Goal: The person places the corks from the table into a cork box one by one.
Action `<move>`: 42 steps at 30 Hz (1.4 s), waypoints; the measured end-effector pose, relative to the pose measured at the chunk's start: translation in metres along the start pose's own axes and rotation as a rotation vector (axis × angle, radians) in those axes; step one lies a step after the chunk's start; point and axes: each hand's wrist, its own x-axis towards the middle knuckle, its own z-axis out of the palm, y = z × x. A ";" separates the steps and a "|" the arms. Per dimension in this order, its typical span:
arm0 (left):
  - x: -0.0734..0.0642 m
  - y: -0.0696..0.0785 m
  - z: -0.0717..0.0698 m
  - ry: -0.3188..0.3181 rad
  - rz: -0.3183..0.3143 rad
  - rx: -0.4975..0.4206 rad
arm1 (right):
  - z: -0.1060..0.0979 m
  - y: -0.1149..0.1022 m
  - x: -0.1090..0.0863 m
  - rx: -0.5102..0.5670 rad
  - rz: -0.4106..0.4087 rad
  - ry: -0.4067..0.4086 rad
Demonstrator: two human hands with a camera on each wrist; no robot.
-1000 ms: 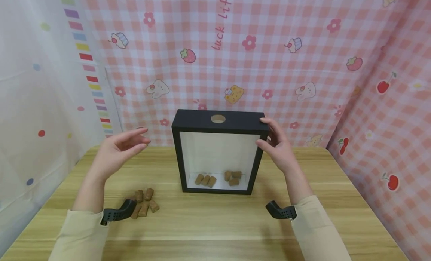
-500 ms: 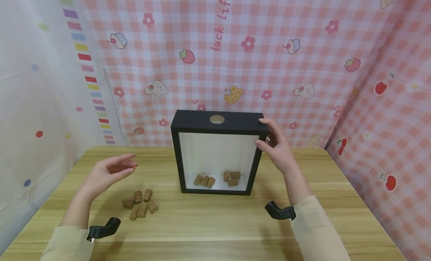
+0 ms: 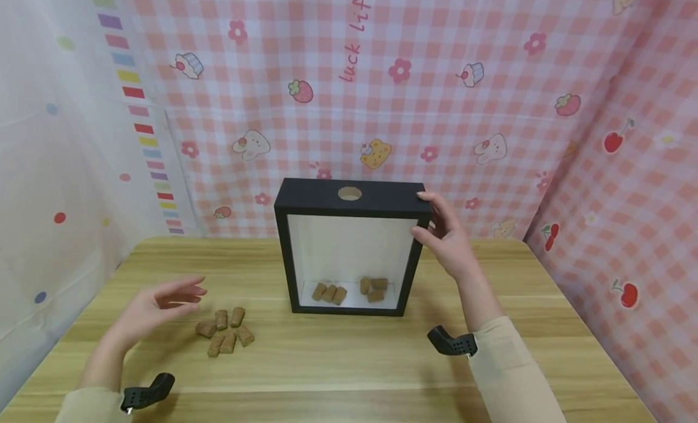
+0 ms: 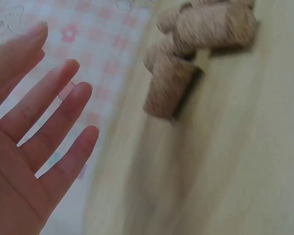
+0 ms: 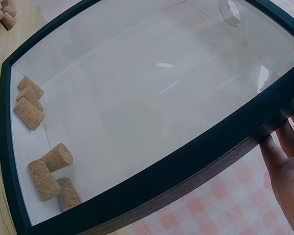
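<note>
A black shadow box frame (image 3: pixel 387 197) with a clear front and a round hole in its top stands upright on the table. Several wine corks (image 5: pixel 43 180) lie inside it along the bottom, in two small groups. My right hand (image 3: pixel 448 241) grips the box at its upper right corner, thumb on the front edge and fingers on the top and side. Left of the box, a loose cluster of corks (image 3: pixel 228 342) lies on the wood. My left hand (image 3: pixel 155 308) hovers just up and left of that cluster, fingers extended and apart, holding nothing.
The wood-grain table (image 3: pixel 338 362) extends in front of and around the box. Behind it hangs a pink checked curtain (image 3: pixel 327 120), which also covers the right side; a white dotted cloth (image 3: pixel 65 156) hangs at the left.
My left hand has come down and to the left, from beside the box's top to near the loose corks. The right hand keeps its grip on the box.
</note>
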 end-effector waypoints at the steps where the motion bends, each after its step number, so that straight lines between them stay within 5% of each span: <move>1: -0.002 -0.002 0.000 -0.007 0.001 0.004 | 0.000 0.000 0.000 0.001 0.000 0.000; 11: -0.017 -0.014 0.002 -0.066 -0.038 -0.040 | 0.000 -0.001 0.001 0.005 0.006 0.004; 18: -0.018 -0.021 0.007 -0.107 -0.003 -0.096 | 0.000 -0.001 0.001 0.014 -0.006 -0.006; 24: -0.020 -0.028 0.011 -0.117 0.018 -0.032 | 0.000 0.000 0.000 0.018 -0.012 -0.004; 36: -0.024 -0.035 0.019 -0.062 -0.018 0.037 | -0.001 0.001 0.000 0.020 -0.017 -0.006; 42: -0.023 -0.039 0.024 -0.024 0.015 0.024 | -0.001 0.001 0.000 0.014 -0.010 -0.007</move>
